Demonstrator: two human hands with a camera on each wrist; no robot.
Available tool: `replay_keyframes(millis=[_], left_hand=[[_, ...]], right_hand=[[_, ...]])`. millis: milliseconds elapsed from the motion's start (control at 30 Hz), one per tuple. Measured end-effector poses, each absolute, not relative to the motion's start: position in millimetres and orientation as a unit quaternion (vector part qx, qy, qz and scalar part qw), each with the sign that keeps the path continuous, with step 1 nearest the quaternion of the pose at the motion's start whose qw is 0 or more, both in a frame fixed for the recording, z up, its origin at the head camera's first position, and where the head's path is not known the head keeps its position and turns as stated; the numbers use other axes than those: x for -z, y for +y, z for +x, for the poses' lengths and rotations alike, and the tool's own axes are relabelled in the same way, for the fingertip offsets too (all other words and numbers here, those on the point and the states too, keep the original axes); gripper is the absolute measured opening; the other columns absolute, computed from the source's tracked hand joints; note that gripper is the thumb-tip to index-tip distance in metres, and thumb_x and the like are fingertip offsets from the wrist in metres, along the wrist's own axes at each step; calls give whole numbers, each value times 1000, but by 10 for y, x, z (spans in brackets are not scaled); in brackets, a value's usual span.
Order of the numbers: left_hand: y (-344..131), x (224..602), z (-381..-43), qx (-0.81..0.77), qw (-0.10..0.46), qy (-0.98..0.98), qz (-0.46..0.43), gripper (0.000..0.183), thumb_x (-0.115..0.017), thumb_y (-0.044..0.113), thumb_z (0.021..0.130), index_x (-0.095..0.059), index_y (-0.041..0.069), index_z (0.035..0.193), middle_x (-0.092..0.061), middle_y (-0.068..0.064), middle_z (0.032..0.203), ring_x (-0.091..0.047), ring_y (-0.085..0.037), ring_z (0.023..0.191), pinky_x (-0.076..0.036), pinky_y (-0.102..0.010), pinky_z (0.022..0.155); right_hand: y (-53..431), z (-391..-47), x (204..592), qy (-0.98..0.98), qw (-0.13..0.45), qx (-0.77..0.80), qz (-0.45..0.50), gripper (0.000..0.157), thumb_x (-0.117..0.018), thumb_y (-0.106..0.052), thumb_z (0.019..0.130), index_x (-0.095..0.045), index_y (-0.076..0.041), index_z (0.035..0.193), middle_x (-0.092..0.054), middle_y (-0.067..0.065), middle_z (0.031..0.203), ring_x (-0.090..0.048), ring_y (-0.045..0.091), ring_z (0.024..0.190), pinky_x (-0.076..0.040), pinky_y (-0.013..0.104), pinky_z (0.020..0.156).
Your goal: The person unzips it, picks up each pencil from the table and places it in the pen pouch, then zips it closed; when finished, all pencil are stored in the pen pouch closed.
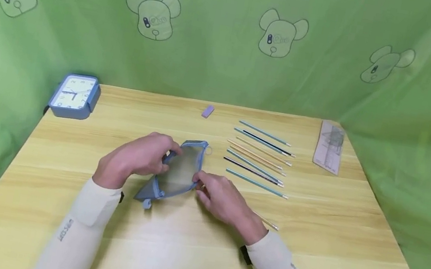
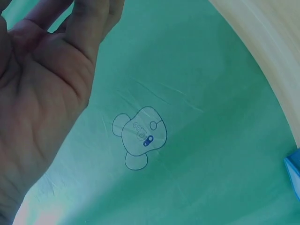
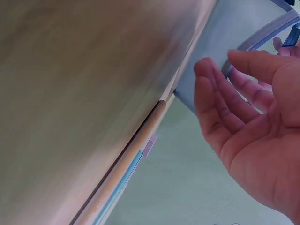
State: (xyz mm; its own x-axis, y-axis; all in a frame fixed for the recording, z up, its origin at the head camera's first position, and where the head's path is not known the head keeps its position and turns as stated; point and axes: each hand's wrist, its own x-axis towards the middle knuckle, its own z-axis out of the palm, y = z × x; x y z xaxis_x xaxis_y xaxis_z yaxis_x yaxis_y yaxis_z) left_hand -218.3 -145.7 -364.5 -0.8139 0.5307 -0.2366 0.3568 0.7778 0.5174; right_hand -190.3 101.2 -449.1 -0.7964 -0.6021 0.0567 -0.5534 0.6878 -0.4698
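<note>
A blue-grey zippered pencil case [image 1: 147, 191] lies in the middle of the table with its mouth spread wide. My left hand [image 1: 145, 156] grips its left edge between thumb and fingers. On the opposite edge, near the zipper tape, my right hand [image 1: 224, 198] pinches the rim. In the right wrist view the pencil case [image 3: 234, 33] rises beyond the curled fingers of that hand [image 3: 267, 136]. Only the palm and parts of the fingers of my left hand [image 2: 51, 84] show in the left wrist view; what they hold is out of frame there.
Several pencils [image 1: 256, 183] lie in a loose row right of the case. A single pencil [image 1: 269, 222] is partly hidden behind my right wrist. Further off are a purple eraser [image 1: 208, 111], a blue clock [image 1: 75, 97] at left, and a flat ruler packet [image 1: 329, 148] at right.
</note>
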Motion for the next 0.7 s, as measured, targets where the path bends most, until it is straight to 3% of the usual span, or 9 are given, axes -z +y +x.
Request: replay_keyframes(millis=[167, 300, 400, 700], left_hand=[[-1451, 3640, -2175, -223, 198, 924, 241, 52, -74, -3, 93, -67, 3, 144, -71, -17, 134, -51, -14, 71, -49, -26, 72], [-1429, 3672, -2190, -222, 197, 922, 248, 51, -74, -4, 92, -69, 2, 142, -71, -16, 124, -46, -13, 66, -46, -26, 68], [-1424, 3698, -2205, -218, 193, 923, 250, 49, -76, -3, 92, -70, 3, 141, -72, -15, 126, -51, -14, 72, -48, -26, 71], [-1452, 3744, -2233, -219, 201, 922, 248, 50, -75, -3, 93, -69, 4, 141, -72, -15, 127, -51, -13, 70, -49, -25, 71]], right_hand=[[982, -1909, 4493, 917, 60, 211, -333, 31, -70, -8, 102, -69, -8, 133, -77, -1, 98, -71, 11, 88, -62, 30, 81], [998, -1895, 4422, 913, 56, 220, -338, 42, -70, -7, 102, -63, -8, 143, -77, 1, 102, -73, 12, 92, -63, 32, 84], [1059, -1896, 4352, 916, 44, 229, -326, 48, -71, -7, 102, -60, -9, 148, -78, 3, 107, -74, 15, 96, -64, 35, 87], [1527, -1913, 4307, 939, 32, 210, -270, 37, -76, -9, 97, -69, -4, 133, -78, 10, 113, -75, 25, 103, -65, 43, 91]])
